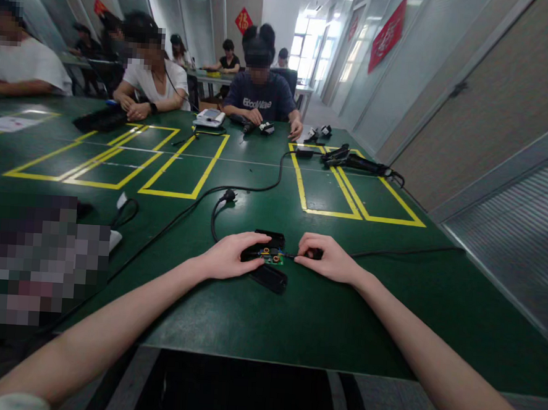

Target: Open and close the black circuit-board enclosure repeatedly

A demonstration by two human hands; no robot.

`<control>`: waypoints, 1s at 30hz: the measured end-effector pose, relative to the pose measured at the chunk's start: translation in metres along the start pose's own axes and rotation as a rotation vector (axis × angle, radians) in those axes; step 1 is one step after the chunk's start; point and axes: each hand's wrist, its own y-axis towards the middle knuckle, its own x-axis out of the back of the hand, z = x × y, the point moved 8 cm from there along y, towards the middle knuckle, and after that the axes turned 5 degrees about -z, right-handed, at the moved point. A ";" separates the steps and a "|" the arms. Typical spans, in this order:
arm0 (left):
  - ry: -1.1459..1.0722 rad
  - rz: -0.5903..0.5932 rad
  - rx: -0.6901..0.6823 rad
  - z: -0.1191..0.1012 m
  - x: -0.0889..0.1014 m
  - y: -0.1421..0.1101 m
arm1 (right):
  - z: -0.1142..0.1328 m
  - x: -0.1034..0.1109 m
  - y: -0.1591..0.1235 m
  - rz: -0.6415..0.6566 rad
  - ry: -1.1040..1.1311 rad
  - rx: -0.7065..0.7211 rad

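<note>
A small green circuit board (273, 258) with copper-wound coils lies on the table in front of me. My left hand (231, 256) is curved round its left end, the thumb at the near edge and the fingers at the far side. Two black plastic case halves lie beside the board, one (276, 236) behind it and the other (270, 278) in front. My right hand (326, 258) pinches the black cable (292, 256) at the board's right end. Part of that cable is hidden under the curled fingers. A black plug (229, 195) on a short cord lies beyond my left hand.
Another black cable (200, 202) crosses the green table (341, 320). Yellow tape rectangles (170, 194) mark its surface. Black parts (355, 162) lie at the far right, and a white device (209, 118) stands farther back. Several people sit across from me.
</note>
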 end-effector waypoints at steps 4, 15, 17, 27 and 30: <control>-0.005 0.008 -0.035 -0.001 0.001 -0.001 | -0.002 -0.002 0.000 -0.026 -0.025 0.018; 0.060 -0.035 -0.020 -0.007 0.004 0.001 | 0.004 -0.008 0.001 -0.067 -0.073 0.047; 0.066 -0.034 -0.011 -0.008 0.004 0.001 | 0.007 -0.011 0.001 -0.073 -0.081 0.056; 0.124 -0.047 0.013 -0.010 0.002 0.003 | 0.007 -0.011 0.003 -0.115 -0.121 0.031; 0.119 -0.046 0.010 -0.010 0.004 0.003 | 0.006 -0.011 0.003 -0.114 -0.125 0.029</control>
